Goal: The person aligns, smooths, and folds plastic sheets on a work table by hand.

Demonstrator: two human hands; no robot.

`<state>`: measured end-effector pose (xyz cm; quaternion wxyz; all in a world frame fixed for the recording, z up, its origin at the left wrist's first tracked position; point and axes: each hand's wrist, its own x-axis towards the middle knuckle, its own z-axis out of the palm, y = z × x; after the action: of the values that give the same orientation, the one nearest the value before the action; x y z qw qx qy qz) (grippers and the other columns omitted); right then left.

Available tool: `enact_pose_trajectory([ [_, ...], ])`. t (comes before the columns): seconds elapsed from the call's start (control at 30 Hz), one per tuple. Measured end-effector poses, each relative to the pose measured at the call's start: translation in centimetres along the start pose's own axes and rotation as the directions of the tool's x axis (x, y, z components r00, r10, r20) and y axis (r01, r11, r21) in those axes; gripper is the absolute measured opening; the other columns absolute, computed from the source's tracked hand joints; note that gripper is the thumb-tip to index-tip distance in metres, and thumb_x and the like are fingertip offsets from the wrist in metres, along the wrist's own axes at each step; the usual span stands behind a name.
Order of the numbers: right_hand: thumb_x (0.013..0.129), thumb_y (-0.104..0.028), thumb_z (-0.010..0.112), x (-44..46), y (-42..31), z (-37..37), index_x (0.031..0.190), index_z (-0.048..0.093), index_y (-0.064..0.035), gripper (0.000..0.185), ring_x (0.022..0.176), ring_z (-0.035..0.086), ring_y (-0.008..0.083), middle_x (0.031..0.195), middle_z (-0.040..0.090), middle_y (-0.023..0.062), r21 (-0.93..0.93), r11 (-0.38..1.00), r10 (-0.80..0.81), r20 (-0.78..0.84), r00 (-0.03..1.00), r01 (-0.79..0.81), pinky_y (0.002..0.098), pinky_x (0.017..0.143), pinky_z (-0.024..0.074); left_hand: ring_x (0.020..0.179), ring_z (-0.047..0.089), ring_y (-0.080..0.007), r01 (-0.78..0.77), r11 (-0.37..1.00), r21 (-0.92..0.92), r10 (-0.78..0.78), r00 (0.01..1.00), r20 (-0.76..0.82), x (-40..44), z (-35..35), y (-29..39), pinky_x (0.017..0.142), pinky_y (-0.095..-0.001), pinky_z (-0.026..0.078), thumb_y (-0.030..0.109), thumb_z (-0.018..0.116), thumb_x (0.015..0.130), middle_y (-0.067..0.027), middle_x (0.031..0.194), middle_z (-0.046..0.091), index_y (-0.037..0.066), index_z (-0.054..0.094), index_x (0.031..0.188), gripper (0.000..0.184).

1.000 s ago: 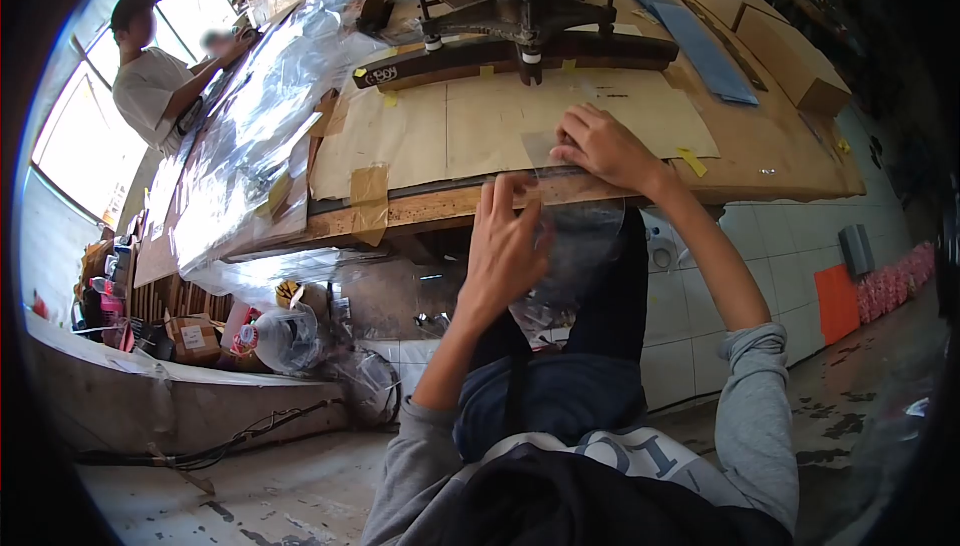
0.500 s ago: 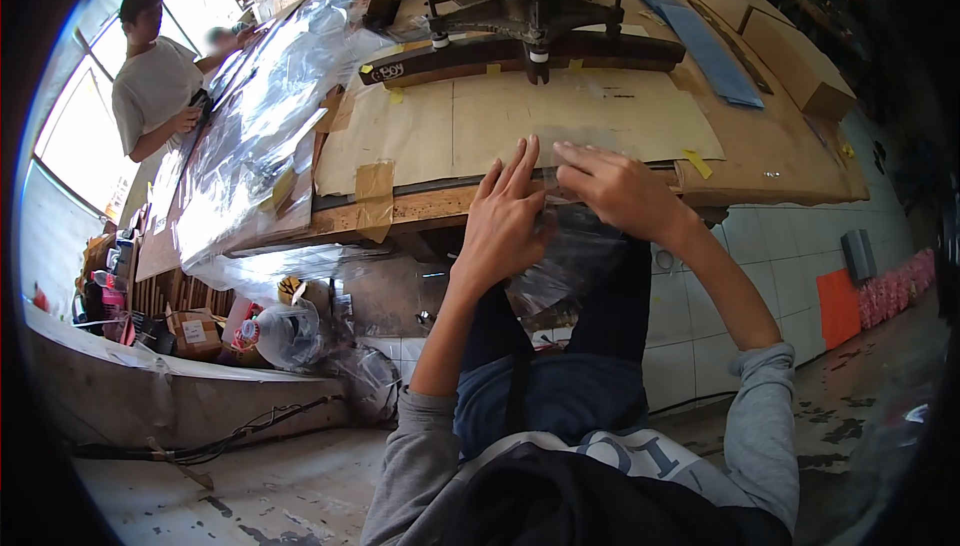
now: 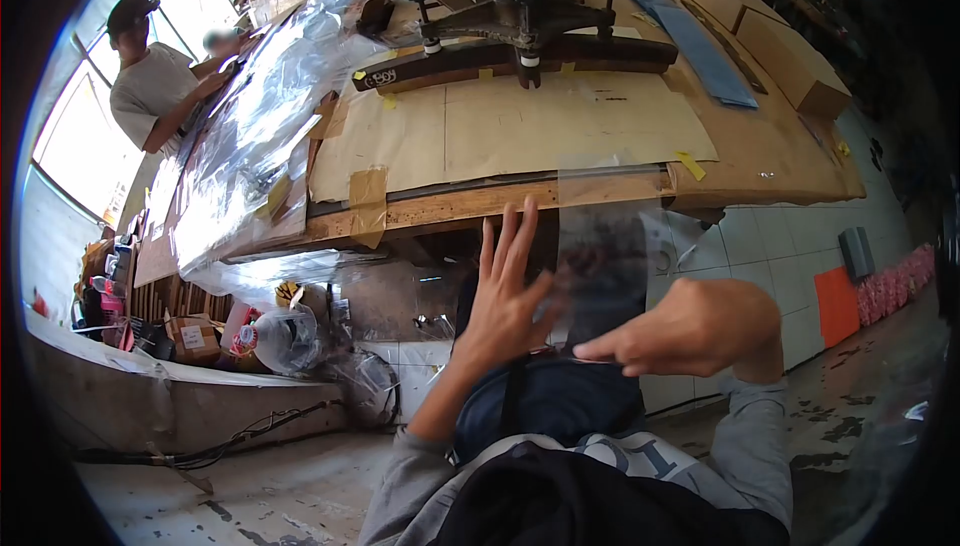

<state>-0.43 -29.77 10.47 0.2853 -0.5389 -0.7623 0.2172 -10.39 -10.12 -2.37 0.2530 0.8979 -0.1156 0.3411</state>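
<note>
A clear plastic sheet hangs over the front edge of the work table, its top lying on the tan paper taped to the tabletop. At its lower end, close to my lap, my right hand is closed with its fingers pinched on the film. My left hand is left of the sheet, below the table edge, fingers stretched and spread, its thumb side blurred. Whether the left thumb touches the film is hard to tell. Brown tape sticks to the table's front edge, left of my hands.
A metal press head with a curved bar stands over the paper. Crumpled plastic sheeting covers the table's left side, where a person stands. Cardboard boxes and a blue-grey strip lie right. A large bottle is below left.
Both hands have moved from the table edge down toward my lap, the right one farther. The clear sheet now stretches down over the edge. The person at left has leaned over the table.
</note>
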Motion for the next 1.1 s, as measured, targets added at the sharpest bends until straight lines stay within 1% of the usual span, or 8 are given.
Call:
enact_pose_trajectory([
  [0.27,0.095,-0.017,0.050,1.6,1.1,-1.8,0.092,0.046,-0.0015,0.016,0.070,0.070,0.0189,0.090,0.069,0.0121,0.341,0.938,-0.101,0.107,0.989,0.059,0.0250,0.049,0.0543,0.140,0.015,-0.0380,-0.240,0.969,-0.062,0.238,0.970,-0.043,-9.2,-1.1,4.0,0.105,-0.0702,0.009,0.019,0.073,0.061,-0.0177,0.143,0.034,0.015,0.062,0.081,0.024],
  [0.4,0.098,-0.014,0.042,3.6,4.6,-0.9,0.088,0.042,0.0020,0.018,0.066,0.070,0.0209,0.096,0.069,0.0150,0.537,0.806,0.217,0.127,0.968,-0.251,0.0239,0.049,0.0549,0.140,0.006,-0.0410,-0.327,0.944,0.047,0.330,0.921,-0.207,-8.6,-0.7,3.2,0.104,-0.0726,0.007,0.018,0.074,0.060,-0.0155,0.143,0.031,0.018,0.060,0.077,0.022],
  [0.53,0.098,-0.015,0.041,4.2,6.5,-0.5,0.088,0.041,0.0007,0.019,0.061,0.069,0.0206,0.091,0.069,0.0162,0.571,0.761,0.378,-0.004,0.926,-0.308,0.0228,0.044,0.0529,0.135,0.020,-0.0497,-0.095,0.922,-0.376,0.080,0.995,-0.054,-6.9,-0.6,1.4,0.105,-0.0583,0.026,0.013,0.071,0.065,-0.0336,0.146,0.014,0.012,0.060,0.078,0.017],
  [0.63,0.097,-0.015,0.044,4.2,6.7,-1.4,0.090,0.042,-0.0008,0.016,0.056,0.067,0.0194,0.084,0.069,0.0157,0.621,0.742,0.450,-0.185,0.874,-0.251,0.0228,0.038,0.0495,0.115,0.048,-0.0474,0.010,0.838,-0.545,-0.069,0.994,-0.088,-4.7,0.3,0.8,0.087,-0.0468,0.046,0.006,0.068,0.070,-0.0375,0.140,0.022,0.006,0.058,0.087,0.020],
  [0.77,0.095,-0.017,0.049,5.2,8.8,-2.6,0.088,0.050,-0.0009,0.017,0.050,0.065,0.0166,0.071,0.066,0.0116,0.363,0.854,0.502,-0.385,0.774,-0.374,0.0234,0.036,0.0455,0.091,0.058,-0.0353,0.364,0.782,-0.506,-0.333,0.930,0.155,-4.8,0.9,0.0,0.070,-0.0397,0.047,0.010,0.066,0.078,-0.0243,0.122,0.051,0.001,0.054,0.098,0.025],
  [0.9,0.089,-0.017,0.057,7.1,15.7,-5.0,0.080,0.057,-0.0016,0.018,0.049,0.063,0.0162,0.063,0.063,0.0099,0.122,0.856,0.492,-0.487,0.721,-0.502,0.0289,0.045,0.0467,0.089,0.053,-0.0329,0.494,0.815,-0.303,-0.481,0.868,0.123,0.5,0.4,-1.3,0.076,-0.0421,0.043,0.010,0.065,0.079,-0.0176,0.111,0.052,-0.003,0.053,0.094,0.024],
  [1.0,0.085,-0.019,0.061,7.8,21.2,-4.8,0.076,0.059,-0.0014,0.020,0.055,0.064,0.0181,0.062,0.061,0.0108,-0.144,0.778,0.409,-0.623,0.667,-0.612,0.0336,0.053,0.0476,0.105,0.050,-0.0307,0.269,0.963,0.009,-0.265,0.954,-0.138,2.8,1.0,-1.3,0.087,-0.0385,0.042,0.008,0.066,0.075,-0.0146,0.111,0.052,-0.001,0.057,0.097,0.025],
  [1.1,0.086,-0.024,0.060,8.0,23.8,-4.9,0.076,0.059,0.0000,0.026,0.061,0.064,0.0193,0.061,0.059,0.0116,-0.229,0.701,0.322,-0.743,0.587,-0.675,0.0343,0.058,0.0477,0.118,0.042,-0.0332,0.147,0.986,0.080,-0.145,0.989,-0.034,4.4,-0.2,-1.0,0.096,-0.0422,0.035,0.009,0.066,0.074,-0.0163,0.125,0.047,0.000,0.057,0.094,0.024],
])
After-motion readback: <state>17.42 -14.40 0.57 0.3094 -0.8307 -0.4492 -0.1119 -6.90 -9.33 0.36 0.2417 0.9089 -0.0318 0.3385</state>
